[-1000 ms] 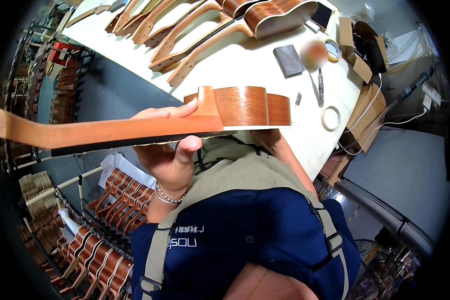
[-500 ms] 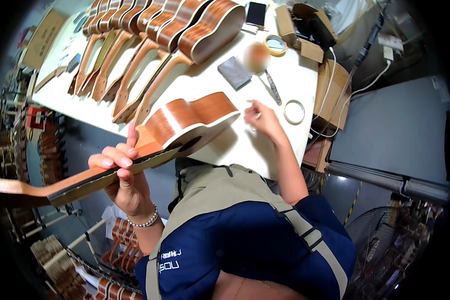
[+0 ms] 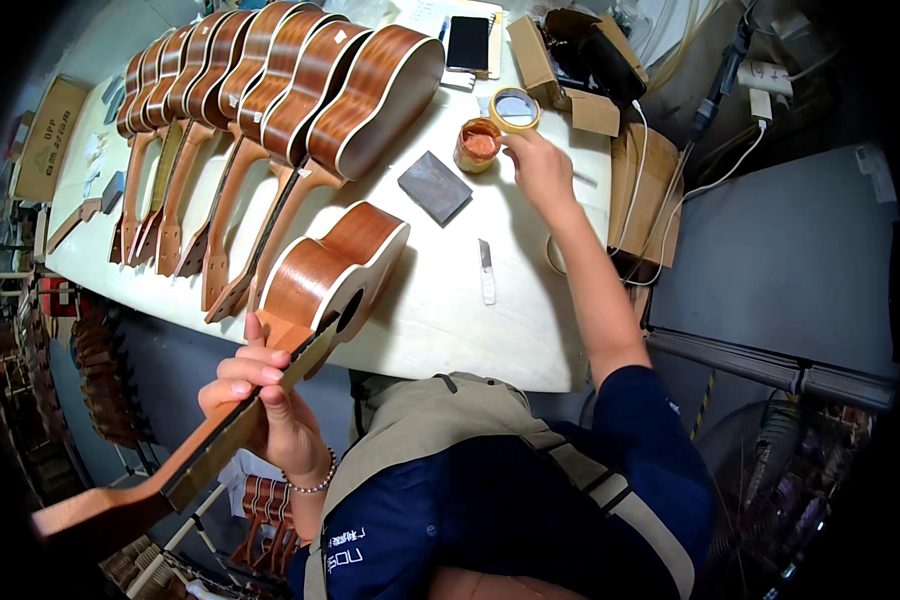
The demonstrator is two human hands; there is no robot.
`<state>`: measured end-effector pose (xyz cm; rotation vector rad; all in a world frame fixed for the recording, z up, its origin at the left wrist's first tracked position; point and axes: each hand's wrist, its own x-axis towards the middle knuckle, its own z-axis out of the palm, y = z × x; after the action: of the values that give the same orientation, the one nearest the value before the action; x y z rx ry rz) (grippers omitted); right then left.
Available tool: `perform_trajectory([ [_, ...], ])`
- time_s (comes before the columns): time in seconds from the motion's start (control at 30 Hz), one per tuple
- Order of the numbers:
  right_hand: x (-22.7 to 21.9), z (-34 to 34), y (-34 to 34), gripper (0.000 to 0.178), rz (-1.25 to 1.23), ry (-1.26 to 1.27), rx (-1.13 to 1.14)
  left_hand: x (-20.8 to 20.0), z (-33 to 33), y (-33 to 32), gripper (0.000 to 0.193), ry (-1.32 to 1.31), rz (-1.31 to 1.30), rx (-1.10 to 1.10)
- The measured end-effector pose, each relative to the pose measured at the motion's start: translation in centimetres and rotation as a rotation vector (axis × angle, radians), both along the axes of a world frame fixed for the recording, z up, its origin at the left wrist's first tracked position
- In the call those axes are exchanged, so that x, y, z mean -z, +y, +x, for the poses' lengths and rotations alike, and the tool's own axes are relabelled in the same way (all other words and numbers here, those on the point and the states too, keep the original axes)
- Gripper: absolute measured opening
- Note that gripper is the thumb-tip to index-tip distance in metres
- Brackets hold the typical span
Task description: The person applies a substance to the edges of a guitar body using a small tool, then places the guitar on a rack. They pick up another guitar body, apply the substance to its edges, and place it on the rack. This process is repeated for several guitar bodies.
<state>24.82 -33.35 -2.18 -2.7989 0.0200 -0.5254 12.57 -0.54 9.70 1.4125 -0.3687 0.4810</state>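
Observation:
My left hand (image 3: 260,385) is closed round the neck of a small brown ukulele (image 3: 315,270), thumb on one side and fingers on the other. Its body leans over the table's front edge, and its headstock points to the lower left. Out at the far right of the table, my right hand (image 3: 542,170) has its fingers bent and pinched at the rim of a small jar (image 3: 475,150) of reddish-brown paste. A small knife (image 3: 487,272) with a pale handle lies nearer to me. Left of the jar sits a dark grey block (image 3: 435,188).
Several ukuleles (image 3: 370,100) stand in a row on the white table (image 3: 450,340), necks toward me. Beyond the jar are a yellow tape roll (image 3: 515,108), a phone (image 3: 468,44) and an open cardboard box (image 3: 540,65). My forearm partly covers another tape roll (image 3: 553,258).
My right hand has moved away from me to the jar. The knife now lies on the table near where that hand was. The ukulele's neck has swung to a steeper slant in my left hand.

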Motion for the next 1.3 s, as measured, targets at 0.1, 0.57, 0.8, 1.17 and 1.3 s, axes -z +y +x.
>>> perform_trajectory([
  [0.1, -1.2, 2.9, -0.9, 0.015, -0.287, 0.095, -0.104, -0.5, 0.5, -1.4, 0.024, 0.026, 0.052, -0.044],
  [0.57, -0.9, 6.5, 0.7, 0.008, -0.663, 0.166, -0.309, -0.3, 1.0, -1.8, 0.025, 0.065, 0.061, -0.04],
  [0.8, -3.4, 6.1, 0.6, 0.009, -0.674, 0.236, -0.229, -0.3, 1.0, -1.6, 0.024, 0.057, 0.06, -0.035],
  [1.17, -2.5, 7.3, 1.5, 0.012, -0.425, 0.374, -0.16, -0.3, 0.8, -1.3, 0.024, 0.056, 0.066, 0.0],
  [1.3, -1.6, 7.5, 1.8, 0.013, -0.392, 0.383, -0.128, -0.2, 0.8, -1.4, 0.024, 0.052, 0.037, -0.025],
])
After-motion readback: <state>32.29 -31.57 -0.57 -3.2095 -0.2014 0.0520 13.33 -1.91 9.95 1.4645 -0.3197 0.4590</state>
